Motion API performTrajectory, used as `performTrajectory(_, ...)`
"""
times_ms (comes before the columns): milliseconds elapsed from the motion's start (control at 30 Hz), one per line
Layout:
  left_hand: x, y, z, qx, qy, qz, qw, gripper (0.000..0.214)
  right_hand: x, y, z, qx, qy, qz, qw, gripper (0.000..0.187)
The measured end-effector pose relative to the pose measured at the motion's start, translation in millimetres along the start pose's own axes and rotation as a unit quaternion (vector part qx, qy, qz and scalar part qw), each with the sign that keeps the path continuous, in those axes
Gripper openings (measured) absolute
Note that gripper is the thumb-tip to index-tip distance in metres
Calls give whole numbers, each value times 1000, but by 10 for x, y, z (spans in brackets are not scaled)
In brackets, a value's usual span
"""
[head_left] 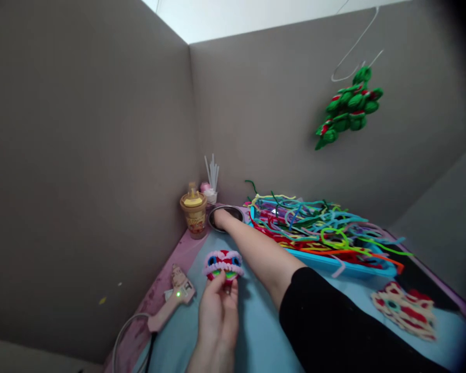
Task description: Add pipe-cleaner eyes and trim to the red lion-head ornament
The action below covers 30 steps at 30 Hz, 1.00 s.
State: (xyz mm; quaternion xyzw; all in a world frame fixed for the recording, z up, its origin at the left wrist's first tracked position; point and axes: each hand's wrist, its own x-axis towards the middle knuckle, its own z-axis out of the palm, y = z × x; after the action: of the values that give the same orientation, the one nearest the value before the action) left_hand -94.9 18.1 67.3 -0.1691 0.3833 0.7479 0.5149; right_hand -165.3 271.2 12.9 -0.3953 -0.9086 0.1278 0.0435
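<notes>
My left hand (219,305) grips a small lion-dance head (222,257) made of fuzzy pipe cleaners, in red, pink, blue and green, between thumb and fingers. It is raised over the blue table mat (264,331). My right arm stretches across to the back, and my right hand (219,217) reaches down into a round metal bowl (238,213). Its fingers are hidden inside the bowl, so what they touch does not show. Left of the lion head lies a pink glue gun (171,305) with a green light lit.
A lidded cup (196,217) and white sticks in a holder (212,181) stand in the back corner. On the right, a blue tray (314,260) overflows with pipe cleaners (314,223). A flat cream-and-red piece (406,311) lies nearer. Green ornaments (349,106) hang on the wall.
</notes>
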Motion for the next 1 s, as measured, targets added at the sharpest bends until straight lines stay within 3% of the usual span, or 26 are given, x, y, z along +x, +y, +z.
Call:
performTrajectory(100,4,-12,-3,9,-3,-5,1000,18,-34,6,-4,-15,-64,15,998,31)
performTrajectory(200,19,-21,-22,21,-10,5,1000,17,-114,0,-57,-15,-76,24,997,32)
performTrajectory(367,70,-70,-78,75,-36,11,996,14,-268,-132,-300,12,-11,34,999,32)
performTrajectory(533,248,-239,-151,134,-41,-2,990,19,-496,-300,-653,85,76,17,993,18)
performTrajectory(667,438,-401,-170,163,-81,-27,983,30,-859,-216,-838,178,115,9,977,22)
performTrajectory(700,462,-425,-167,167,-90,-18,982,33,-991,-161,-857,227,128,10,965,23)
performTrajectory(733,470,-439,-163,171,-96,-6,980,35,-1139,-96,-865,325,146,13,934,22)
performTrajectory(800,436,-437,-163,198,-95,12,975,35,-1480,50,-844,508,171,9,844,14)
performTrajectory(867,358,-415,-182,225,-95,14,970,29,-1857,197,-778,607,170,10,776,10)
performTrajectory(1000,216,-412,-272,256,-156,9,954,21,-2581,414,-535,695,141,42,704,24)
